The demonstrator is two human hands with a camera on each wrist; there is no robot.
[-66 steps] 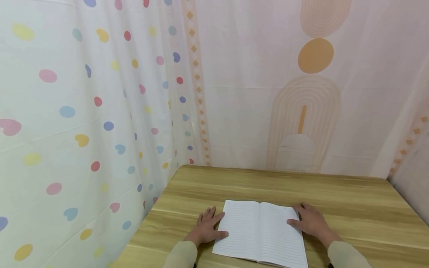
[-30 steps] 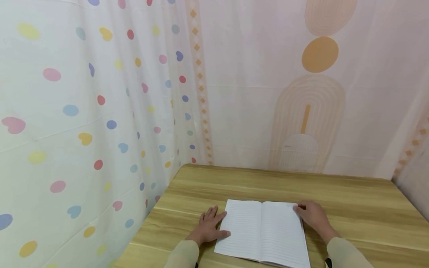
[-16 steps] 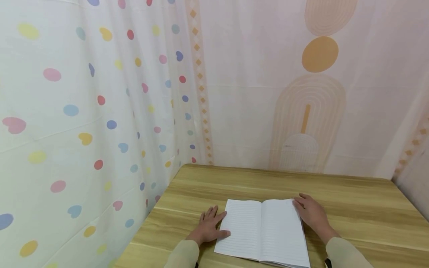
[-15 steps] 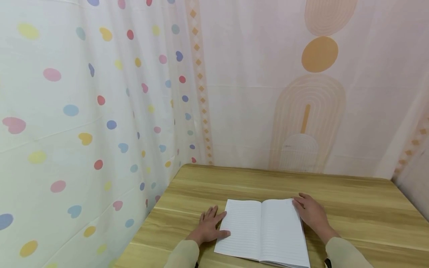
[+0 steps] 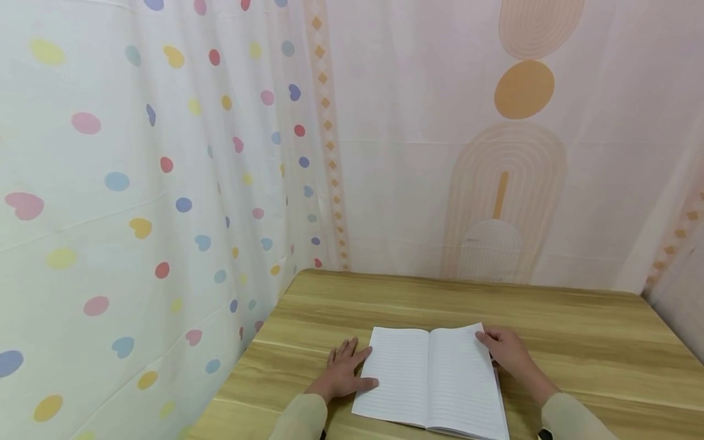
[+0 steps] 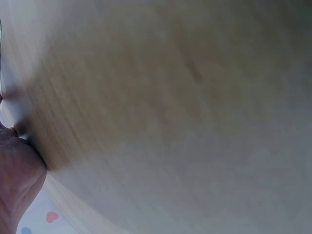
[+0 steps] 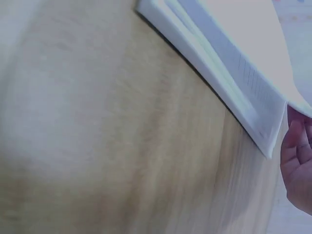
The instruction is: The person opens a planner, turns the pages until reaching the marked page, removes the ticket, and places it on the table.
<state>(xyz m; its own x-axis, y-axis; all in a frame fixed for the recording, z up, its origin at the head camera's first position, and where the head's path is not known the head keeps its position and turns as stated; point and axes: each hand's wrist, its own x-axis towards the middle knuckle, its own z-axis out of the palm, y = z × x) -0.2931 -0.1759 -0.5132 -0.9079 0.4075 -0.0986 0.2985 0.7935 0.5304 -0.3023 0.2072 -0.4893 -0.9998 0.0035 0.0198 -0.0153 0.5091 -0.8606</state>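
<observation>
An open notebook [image 5: 401, 379] with lined white pages lies on the wooden table. My left hand [image 5: 342, 374] rests at its left edge, fingers spread, the thumb lying on the left page. At the far right corner my right hand [image 5: 508, 351] pinches a lifted page [image 5: 462, 354], thumb on top. In the right wrist view that page [image 7: 253, 29] curves up above the rest of the notebook [image 7: 204, 63], and the right hand [image 7: 298, 161] has its curled fingers beneath it. The left wrist view shows only part of the left hand [image 6: 19, 170].
The wooden table [image 5: 440, 305] extends around the notebook on all sides in view. Behind it hangs a pale curtain [image 5: 396, 183] with arch patterns. A curtain with coloured dots and hearts [image 5: 126, 244] hangs along the left.
My right hand has shifted its hold at the far right corner, its thumb now over the page. That page's corner stands raised off the pages beneath. The left hand has stayed put.
</observation>
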